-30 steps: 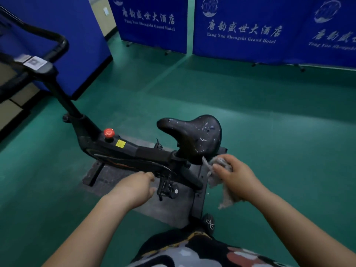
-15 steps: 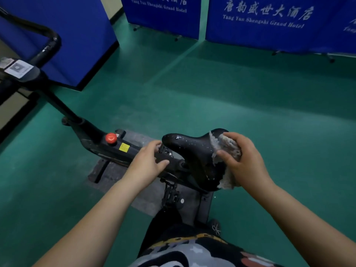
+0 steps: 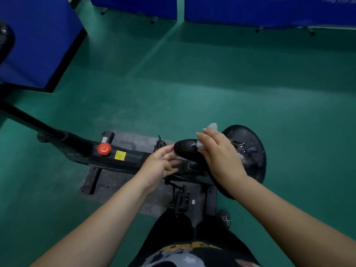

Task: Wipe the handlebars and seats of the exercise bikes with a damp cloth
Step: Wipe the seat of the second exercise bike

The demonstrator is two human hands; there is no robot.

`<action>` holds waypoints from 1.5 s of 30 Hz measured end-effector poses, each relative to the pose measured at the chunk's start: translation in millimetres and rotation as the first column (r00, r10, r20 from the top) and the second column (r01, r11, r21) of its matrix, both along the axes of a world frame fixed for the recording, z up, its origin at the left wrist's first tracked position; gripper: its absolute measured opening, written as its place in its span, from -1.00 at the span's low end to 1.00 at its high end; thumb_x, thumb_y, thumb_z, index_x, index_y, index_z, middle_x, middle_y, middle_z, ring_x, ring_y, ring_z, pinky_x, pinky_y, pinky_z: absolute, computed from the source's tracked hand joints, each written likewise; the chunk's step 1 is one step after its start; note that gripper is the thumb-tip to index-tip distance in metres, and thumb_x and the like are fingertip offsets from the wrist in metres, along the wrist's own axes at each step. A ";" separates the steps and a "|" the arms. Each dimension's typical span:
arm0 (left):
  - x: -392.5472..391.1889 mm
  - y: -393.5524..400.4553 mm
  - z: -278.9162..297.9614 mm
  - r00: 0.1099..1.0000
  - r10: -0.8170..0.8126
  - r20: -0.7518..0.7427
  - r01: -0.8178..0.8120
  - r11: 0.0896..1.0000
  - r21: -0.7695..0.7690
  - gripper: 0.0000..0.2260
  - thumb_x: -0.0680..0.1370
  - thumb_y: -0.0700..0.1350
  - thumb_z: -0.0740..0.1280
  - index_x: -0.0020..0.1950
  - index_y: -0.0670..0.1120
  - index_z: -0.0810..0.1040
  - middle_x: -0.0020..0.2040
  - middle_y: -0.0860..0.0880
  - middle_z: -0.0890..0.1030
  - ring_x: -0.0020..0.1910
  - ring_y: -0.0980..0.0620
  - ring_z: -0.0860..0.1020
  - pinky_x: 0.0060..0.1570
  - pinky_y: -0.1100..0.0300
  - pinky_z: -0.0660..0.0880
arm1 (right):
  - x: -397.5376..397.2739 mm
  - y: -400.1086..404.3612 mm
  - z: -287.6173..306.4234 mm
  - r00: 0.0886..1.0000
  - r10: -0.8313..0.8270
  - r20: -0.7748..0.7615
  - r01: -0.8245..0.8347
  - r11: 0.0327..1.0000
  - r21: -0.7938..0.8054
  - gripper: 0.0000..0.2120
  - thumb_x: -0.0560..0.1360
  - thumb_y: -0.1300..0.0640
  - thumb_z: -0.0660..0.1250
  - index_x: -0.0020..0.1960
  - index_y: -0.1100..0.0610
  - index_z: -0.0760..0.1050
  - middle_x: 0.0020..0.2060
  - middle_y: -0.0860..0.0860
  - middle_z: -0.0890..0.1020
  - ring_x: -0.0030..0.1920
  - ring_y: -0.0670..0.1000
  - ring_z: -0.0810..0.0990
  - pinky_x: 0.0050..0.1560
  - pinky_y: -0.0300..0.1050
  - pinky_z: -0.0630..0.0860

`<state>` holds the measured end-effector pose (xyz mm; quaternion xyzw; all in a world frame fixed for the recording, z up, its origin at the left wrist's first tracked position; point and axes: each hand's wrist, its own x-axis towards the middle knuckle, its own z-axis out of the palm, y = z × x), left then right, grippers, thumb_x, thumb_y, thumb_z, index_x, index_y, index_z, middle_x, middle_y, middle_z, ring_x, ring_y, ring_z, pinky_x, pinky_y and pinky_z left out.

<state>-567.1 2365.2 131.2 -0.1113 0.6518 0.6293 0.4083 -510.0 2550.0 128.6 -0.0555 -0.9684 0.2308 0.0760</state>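
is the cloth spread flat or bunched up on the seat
Bunched up. The cloth sits as a crumpled wad under the right hand, pressed onto the black seat.

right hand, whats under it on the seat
A pale cloth pokes out past the right hand, pressed on the black seat. The hand covers most of the cloth.
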 end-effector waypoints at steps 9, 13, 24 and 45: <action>-14.9 -6.8 -7.5 0.992 0.019 0.126 -0.028 0.998 0.065 -0.34 0.35 -0.55 -0.06 0.32 -0.08 0.39 0.04 -0.10 0.65 -0.01 -0.04 0.63 0.06 0.04 0.49 | -32.7 -21.6 -3.2 0.901 0.425 -0.090 -0.404 0.896 0.187 -0.78 0.46 0.02 0.36 0.06 0.07 0.63 0.08 0.01 0.64 0.04 0.17 0.59 -0.02 0.02 0.56; -19.7 -4.0 -6.2 0.993 0.022 0.116 -0.029 0.998 0.059 -0.53 0.48 -0.43 0.06 0.28 -0.06 0.45 -0.02 -0.05 0.68 -0.06 -0.01 0.64 0.07 0.03 0.50 | -4.5 -2.9 -0.5 0.828 0.561 -0.002 -0.537 0.794 0.285 -0.68 0.60 0.01 0.12 0.22 -0.01 0.57 0.31 -0.07 0.52 0.25 0.18 0.51 0.25 0.05 0.44; -21.1 36.5 3.8 0.733 -0.544 -0.407 0.260 0.778 -0.572 -0.69 0.60 0.20 0.09 0.14 0.04 0.46 0.05 -0.01 0.60 0.01 -0.05 0.56 0.01 0.04 0.49 | 27.8 9.5 2.5 0.999 -0.041 -0.003 0.041 0.998 0.049 -0.63 0.59 0.02 0.12 0.27 0.15 0.53 0.25 0.09 0.56 0.25 0.15 0.50 0.34 -0.04 0.31; -29.5 55.9 1.0 0.273 -0.903 -0.331 0.211 0.392 -0.895 -0.37 0.27 0.50 0.22 0.09 0.04 0.38 0.02 0.04 0.53 -0.02 -0.06 0.55 -0.18 0.09 0.42 | -7.1 53.8 0.2 0.984 0.120 0.131 -0.123 0.992 0.010 -0.68 0.55 0.04 0.17 0.11 0.15 0.61 0.09 0.07 0.63 0.12 0.15 0.56 0.21 0.02 0.41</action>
